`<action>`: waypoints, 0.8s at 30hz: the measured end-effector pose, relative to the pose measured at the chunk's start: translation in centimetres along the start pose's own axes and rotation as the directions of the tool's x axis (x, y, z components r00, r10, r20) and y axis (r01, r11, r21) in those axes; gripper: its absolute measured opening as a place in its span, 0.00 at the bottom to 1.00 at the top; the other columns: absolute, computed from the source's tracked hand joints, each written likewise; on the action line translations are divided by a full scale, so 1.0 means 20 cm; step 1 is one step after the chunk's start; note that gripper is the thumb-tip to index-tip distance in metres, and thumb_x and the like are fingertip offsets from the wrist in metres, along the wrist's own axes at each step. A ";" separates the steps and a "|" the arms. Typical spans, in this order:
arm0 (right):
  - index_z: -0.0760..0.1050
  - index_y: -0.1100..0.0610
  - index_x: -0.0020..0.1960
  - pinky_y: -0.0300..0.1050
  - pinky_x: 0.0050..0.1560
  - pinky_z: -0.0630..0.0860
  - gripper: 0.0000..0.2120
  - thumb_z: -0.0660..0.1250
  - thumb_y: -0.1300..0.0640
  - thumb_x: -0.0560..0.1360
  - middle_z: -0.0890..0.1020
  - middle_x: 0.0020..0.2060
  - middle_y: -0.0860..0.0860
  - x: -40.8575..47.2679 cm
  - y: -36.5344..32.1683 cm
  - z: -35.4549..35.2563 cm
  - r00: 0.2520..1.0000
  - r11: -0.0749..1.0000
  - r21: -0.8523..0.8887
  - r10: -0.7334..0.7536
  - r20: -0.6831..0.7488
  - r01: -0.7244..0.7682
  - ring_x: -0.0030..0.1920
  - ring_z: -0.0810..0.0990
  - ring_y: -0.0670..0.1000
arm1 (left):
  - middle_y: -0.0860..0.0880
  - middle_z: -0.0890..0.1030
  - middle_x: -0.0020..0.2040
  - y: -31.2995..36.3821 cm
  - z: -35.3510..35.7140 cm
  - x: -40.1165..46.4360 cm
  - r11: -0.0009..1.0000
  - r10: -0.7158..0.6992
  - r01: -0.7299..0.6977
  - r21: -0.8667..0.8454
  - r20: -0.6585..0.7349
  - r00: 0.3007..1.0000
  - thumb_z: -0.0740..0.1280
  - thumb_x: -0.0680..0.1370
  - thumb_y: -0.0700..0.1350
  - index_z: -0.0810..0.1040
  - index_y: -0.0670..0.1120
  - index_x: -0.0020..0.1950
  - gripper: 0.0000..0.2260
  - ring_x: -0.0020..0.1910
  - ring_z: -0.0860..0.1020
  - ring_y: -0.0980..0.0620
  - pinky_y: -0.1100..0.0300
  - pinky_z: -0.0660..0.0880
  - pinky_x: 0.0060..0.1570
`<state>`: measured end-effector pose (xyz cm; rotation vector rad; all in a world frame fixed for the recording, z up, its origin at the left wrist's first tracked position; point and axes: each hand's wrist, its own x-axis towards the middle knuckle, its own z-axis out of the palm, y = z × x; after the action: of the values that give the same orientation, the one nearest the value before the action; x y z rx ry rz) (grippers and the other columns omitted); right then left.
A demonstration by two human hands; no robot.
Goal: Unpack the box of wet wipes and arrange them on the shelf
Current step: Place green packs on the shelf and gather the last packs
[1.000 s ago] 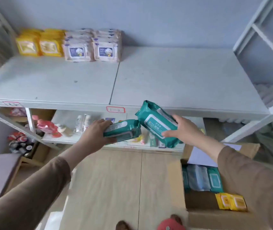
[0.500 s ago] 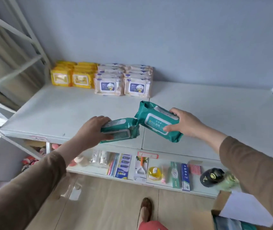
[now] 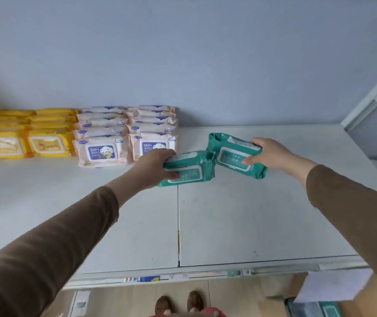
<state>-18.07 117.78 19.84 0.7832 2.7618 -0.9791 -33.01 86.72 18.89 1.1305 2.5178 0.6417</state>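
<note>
Head view: I see my left hand (image 3: 153, 167) with its grip curled round a green wipes pack (image 3: 188, 169) held flat over the white shelf (image 3: 240, 216) near centre. My right hand (image 3: 267, 154) pinches a second green pack (image 3: 233, 154), tilted, at 2 o'clock from the first, their ends touching. Pink baby-wipes stacks (image 3: 125, 133) stand at 10 o'clock against the wall, yellow packs (image 3: 27, 133) beside them. The cardboard box (image 3: 366, 300) shows at 5 o'clock.

Left hand (image 3: 153, 167), right hand (image 3: 268, 154) each grip green wipes pack above shelf (image 3: 240, 216).
</note>
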 end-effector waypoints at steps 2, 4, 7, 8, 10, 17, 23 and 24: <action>0.78 0.51 0.52 0.46 0.45 0.75 0.17 0.79 0.52 0.67 0.83 0.47 0.47 0.05 0.07 -0.08 0.999 0.999 0.002 0.041 -0.015 -0.041 0.47 0.82 0.52 | 0.56 0.77 0.42 0.06 0.00 0.15 0.999 0.023 -0.022 -0.025 0.021 1.000 0.76 0.70 0.49 0.74 0.54 0.48 0.13 0.42 0.75 0.54 0.60 0.69 0.34; 0.78 0.50 0.52 0.47 0.47 0.76 0.17 0.79 0.52 0.67 0.83 0.47 0.47 0.10 0.14 -0.15 0.997 0.997 0.009 0.073 -0.031 -0.073 0.47 0.82 0.52 | 0.54 0.78 0.42 0.12 0.02 0.30 0.998 0.045 -0.043 -0.042 0.039 0.998 0.77 0.69 0.49 0.76 0.52 0.48 0.13 0.42 0.76 0.52 0.60 0.71 0.34; 0.77 0.49 0.53 0.44 0.42 0.73 0.17 0.79 0.51 0.67 0.82 0.46 0.45 0.18 0.21 -0.25 0.995 0.996 -0.006 0.085 -0.042 -0.086 0.47 0.81 0.51 | 0.50 0.80 0.43 0.19 0.04 0.51 0.998 0.068 -0.068 -0.018 0.042 0.997 0.77 0.69 0.49 0.77 0.48 0.49 0.13 0.43 0.78 0.48 0.56 0.75 0.40; 0.77 0.48 0.53 0.43 0.40 0.72 0.17 0.79 0.51 0.67 0.82 0.46 0.44 0.21 0.23 -0.28 0.995 0.996 -0.017 0.084 -0.045 -0.085 0.47 0.80 0.51 | 0.50 0.80 0.44 0.20 0.05 0.58 0.997 0.072 -0.072 -0.004 0.039 0.997 0.77 0.69 0.49 0.77 0.48 0.49 0.14 0.44 0.78 0.48 0.54 0.76 0.43; 0.78 0.48 0.56 0.41 0.40 0.71 0.20 0.79 0.51 0.67 0.82 0.48 0.45 0.29 0.28 -0.33 0.996 0.997 -0.035 0.074 -0.041 -0.075 0.47 0.80 0.50 | 0.49 0.81 0.46 0.23 0.06 0.71 0.996 0.074 -0.076 0.052 0.028 0.997 0.77 0.69 0.50 0.78 0.48 0.51 0.15 0.46 0.78 0.46 0.53 0.76 0.47; 0.74 0.46 0.52 0.41 0.34 0.67 0.17 0.78 0.49 0.68 0.81 0.49 0.48 0.62 0.43 -0.46 1.000 0.980 -0.198 0.017 -0.014 -0.020 0.47 0.78 0.52 | 0.50 0.81 0.51 0.20 0.06 1.12 0.980 -0.032 0.023 0.196 0.044 0.998 0.75 0.71 0.51 0.76 0.51 0.55 0.16 0.51 0.78 0.46 0.51 0.77 0.53; 0.76 0.51 0.59 0.43 0.41 0.73 0.22 0.78 0.49 0.68 0.82 0.52 0.48 0.90 0.43 -0.42 0.995 0.973 -0.212 -0.079 0.056 0.089 0.48 0.79 0.51 | 0.48 0.80 0.54 0.06 0.04 1.29 0.944 -0.098 0.066 0.324 0.086 0.991 0.73 0.73 0.51 0.75 0.48 0.58 0.17 0.53 0.76 0.45 0.54 0.72 0.50; 0.76 0.51 0.61 0.43 0.42 0.74 0.23 0.78 0.49 0.68 0.82 0.53 0.48 0.94 0.42 -0.40 0.994 0.974 -0.204 -0.091 0.067 0.103 0.49 0.80 0.51 | 0.48 0.79 0.55 0.04 0.03 1.31 0.940 -0.107 0.069 0.334 0.095 0.990 0.72 0.73 0.52 0.75 0.48 0.59 0.17 0.54 0.76 0.45 0.53 0.72 0.51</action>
<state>-29.50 136.35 16.46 0.5847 2.8158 -0.6998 -49.01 107.27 16.37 1.1142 2.6230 0.1279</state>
